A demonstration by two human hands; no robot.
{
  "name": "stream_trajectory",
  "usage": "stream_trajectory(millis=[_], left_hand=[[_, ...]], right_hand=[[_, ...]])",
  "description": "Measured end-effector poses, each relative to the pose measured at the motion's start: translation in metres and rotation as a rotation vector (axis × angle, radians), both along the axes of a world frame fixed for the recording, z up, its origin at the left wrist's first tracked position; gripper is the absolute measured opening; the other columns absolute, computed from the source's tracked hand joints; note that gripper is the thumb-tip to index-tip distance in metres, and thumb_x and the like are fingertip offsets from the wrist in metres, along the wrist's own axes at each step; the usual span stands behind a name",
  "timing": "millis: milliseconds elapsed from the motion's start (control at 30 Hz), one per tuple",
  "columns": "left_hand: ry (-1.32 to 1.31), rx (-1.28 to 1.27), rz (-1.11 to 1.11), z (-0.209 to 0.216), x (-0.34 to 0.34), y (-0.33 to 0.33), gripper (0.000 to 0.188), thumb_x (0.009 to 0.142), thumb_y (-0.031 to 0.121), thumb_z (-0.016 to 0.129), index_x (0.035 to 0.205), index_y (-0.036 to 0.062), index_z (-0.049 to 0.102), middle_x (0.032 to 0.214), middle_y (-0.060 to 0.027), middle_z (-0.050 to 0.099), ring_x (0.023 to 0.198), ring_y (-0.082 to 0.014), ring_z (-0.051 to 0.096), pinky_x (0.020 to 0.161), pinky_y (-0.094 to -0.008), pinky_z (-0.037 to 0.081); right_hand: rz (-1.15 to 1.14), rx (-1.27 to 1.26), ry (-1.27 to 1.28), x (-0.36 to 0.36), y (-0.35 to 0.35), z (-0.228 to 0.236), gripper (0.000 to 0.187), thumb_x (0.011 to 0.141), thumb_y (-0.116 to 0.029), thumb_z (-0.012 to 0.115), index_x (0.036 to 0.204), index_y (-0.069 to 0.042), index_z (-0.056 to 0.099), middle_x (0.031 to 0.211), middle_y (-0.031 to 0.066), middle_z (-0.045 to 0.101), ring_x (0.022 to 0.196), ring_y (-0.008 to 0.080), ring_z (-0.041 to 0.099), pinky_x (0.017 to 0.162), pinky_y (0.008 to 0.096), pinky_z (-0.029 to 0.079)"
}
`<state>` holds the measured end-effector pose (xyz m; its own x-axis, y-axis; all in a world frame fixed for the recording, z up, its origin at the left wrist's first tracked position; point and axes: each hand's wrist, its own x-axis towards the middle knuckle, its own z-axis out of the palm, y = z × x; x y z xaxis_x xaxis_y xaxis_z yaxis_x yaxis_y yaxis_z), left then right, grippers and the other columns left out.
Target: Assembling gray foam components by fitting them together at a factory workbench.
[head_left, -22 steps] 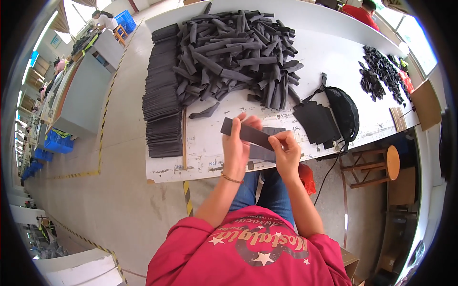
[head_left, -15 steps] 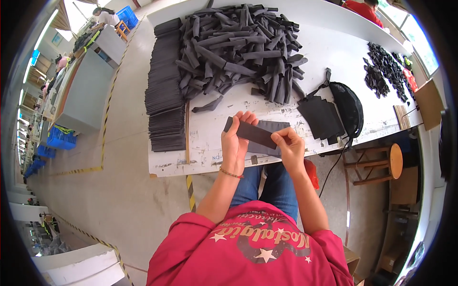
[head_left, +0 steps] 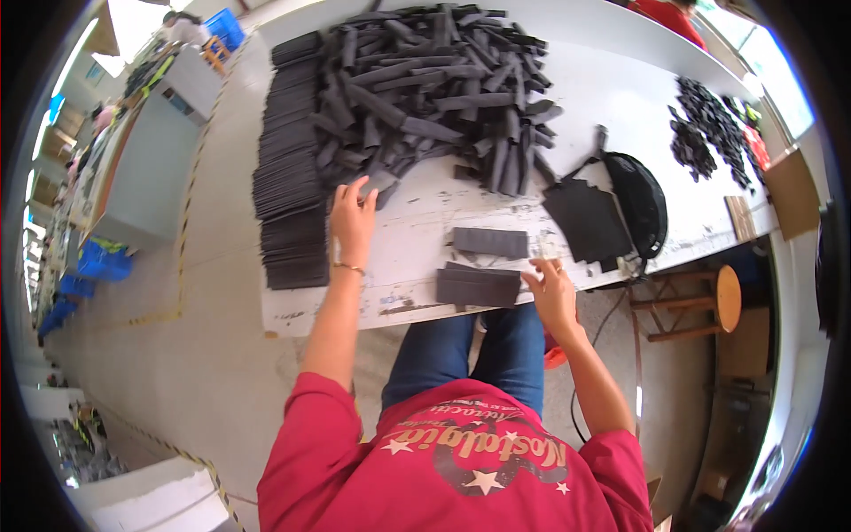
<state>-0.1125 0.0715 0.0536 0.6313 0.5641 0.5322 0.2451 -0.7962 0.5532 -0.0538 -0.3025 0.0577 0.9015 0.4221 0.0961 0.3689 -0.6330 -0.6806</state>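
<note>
My left hand (head_left: pixel 352 215) reaches to the near left edge of a heap of dark grey fabric strips (head_left: pixel 425 97), its fingers apart. Against its fingertips lies a loose grey strip (head_left: pixel 383 183); whether they touch it I cannot tell. Close to the table's front edge, my right hand (head_left: pixel 554 295) is held with thumb and fingers apart, holding nothing visible. Beside it lie a few overlapping flat dark strips (head_left: pixel 479 287). Just beyond these rests a separate flat strip (head_left: pixel 489 242).
A long row of stacked dark strips (head_left: pixel 288 177) lines the left end of the white table (head_left: pixel 417 232). To the right are flat black pieces (head_left: pixel 585 222) and a rounded black bag (head_left: pixel 636 204). A wooden stool (head_left: pixel 729 300) stands right of the table; small black pieces (head_left: pixel 700 133) lie farther back.
The dark strip held between both hands has left them, and flat strips now lie near the front edge. My left hand has moved left and away to the heap; my right has dropped slightly.
</note>
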Motion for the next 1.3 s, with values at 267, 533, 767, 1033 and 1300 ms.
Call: stream_trajectory(millis=[267, 533, 767, 1033, 1300], left_hand=[[0.294, 0.171, -0.161, -0.026, 0.006, 0.001, 0.014, 0.086, 0.015, 0.062, 0.099, 0.015, 0.068, 0.085, -0.0079, 0.065, 0.078, -0.0299, 0.064, 0.064, -0.0406, 0.051], [0.03, -0.828, -0.105, -0.034, -0.011, -0.025, 0.024, 0.089, 0.021, 0.068, 0.099, 0.0003, 0.061, 0.083, -0.0062, 0.064, 0.068, -0.0137, 0.063, 0.055, -0.0266, 0.047], [-0.445, -1.518, -0.079, -0.044, -0.039, -0.035, 0.027, 0.088, -0.003, 0.058, 0.113, -0.0059, 0.047, 0.097, -0.0189, 0.065, 0.082, -0.0294, 0.068, 0.075, -0.0356, 0.059], [-0.603, -1.871, -0.243, -0.038, -0.037, -0.061, 0.022, 0.097, 0.004, 0.044, 0.116, -0.0054, 0.049, 0.105, -0.0221, 0.06, 0.083, -0.0266, 0.061, 0.076, -0.0376, 0.054], [-0.546, -1.881, -0.409, -0.029, -0.022, -0.096, 0.032, 0.1, 0.027, 0.05, 0.115, -0.001, 0.054, 0.096, -0.0131, 0.061, 0.082, -0.0195, 0.059, 0.073, -0.0333, 0.05]], right_hand=[[-0.108, -0.475, -0.631, 0.088, -0.021, -0.012, 0.032, 0.082, -0.015, 0.065, 0.112, -0.003, 0.059, 0.102, 0.0131, 0.059, 0.1, 0.03, 0.054, 0.082, 0.0386, 0.045], [0.217, -0.928, -0.761, 0.099, -0.018, -0.035, 0.019, 0.08, -0.01, 0.057, 0.093, 0.001, 0.065, 0.09, 0.0114, 0.062, 0.09, 0.0237, 0.057, 0.08, 0.0346, 0.046], [0.294, -0.868, -0.751, 0.086, -0.03, -0.026, 0.012, 0.079, -0.01, 0.059, 0.088, -0.003, 0.06, 0.089, 0.0108, 0.06, 0.09, 0.0247, 0.056, 0.078, 0.0347, 0.045], [0.316, -0.812, -0.764, 0.072, -0.04, -0.036, 0.012, 0.078, -0.009, 0.058, 0.088, -0.003, 0.059, 0.09, 0.0122, 0.06, 0.092, 0.0262, 0.056, 0.08, 0.0368, 0.045], [0.259, -0.711, -0.605, 0.074, -0.055, -0.034, 0.01, 0.077, -0.007, 0.058, 0.086, -0.003, 0.056, 0.095, 0.0137, 0.06, 0.095, 0.0286, 0.056, 0.084, 0.0391, 0.046]])
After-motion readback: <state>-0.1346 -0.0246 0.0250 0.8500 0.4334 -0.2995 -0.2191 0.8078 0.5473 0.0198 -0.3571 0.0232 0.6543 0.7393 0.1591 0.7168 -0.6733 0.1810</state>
